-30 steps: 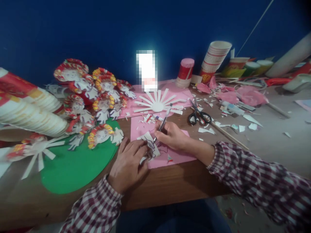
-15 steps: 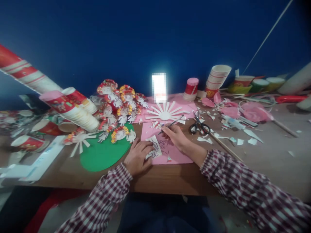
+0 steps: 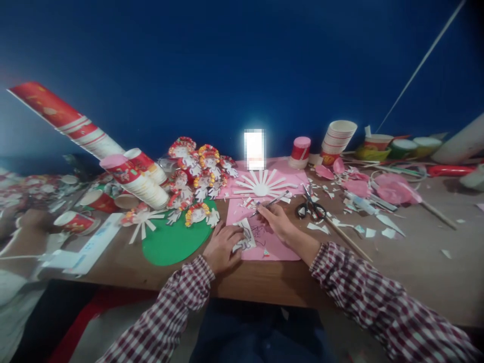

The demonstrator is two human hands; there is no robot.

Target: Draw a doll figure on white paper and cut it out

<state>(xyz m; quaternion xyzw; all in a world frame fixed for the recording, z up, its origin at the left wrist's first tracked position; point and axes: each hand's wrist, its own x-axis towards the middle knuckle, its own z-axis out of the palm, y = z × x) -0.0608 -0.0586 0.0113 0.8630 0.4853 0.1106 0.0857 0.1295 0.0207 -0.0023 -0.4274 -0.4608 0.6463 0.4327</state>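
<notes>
My left hand [image 3: 226,248] lies flat, fingers spread, pressing the edge of a small white paper piece with a dark-outlined drawing [image 3: 247,234]. That piece rests on a pink sheet [image 3: 278,247] marked with handwriting. In my right hand [image 3: 278,222] is a slim pen-like tool [image 3: 278,199], pinched between thumb and fingers, its tip pointing down and left above the pink sheet; whether it is a pen or a craft knife I cannot tell. Black-handled scissors [image 3: 310,209] lie right of that hand. Beyond it sits a white paper sunburst of strips [image 3: 260,188].
A green foam oval [image 3: 170,247] and several paper figures with red and yellow trim [image 3: 198,214] are at left. Stacked paper cups [image 3: 141,186] lean behind them. Paper scraps [image 3: 370,232] and a wooden stick [image 3: 350,239] lie at right. Another person's arm [image 3: 32,229] is at far left.
The view has swung a little left and up, so things appear shifted right and lower. Another person's arm now shows at far left. Both my hands keep nearly the same pose.
</notes>
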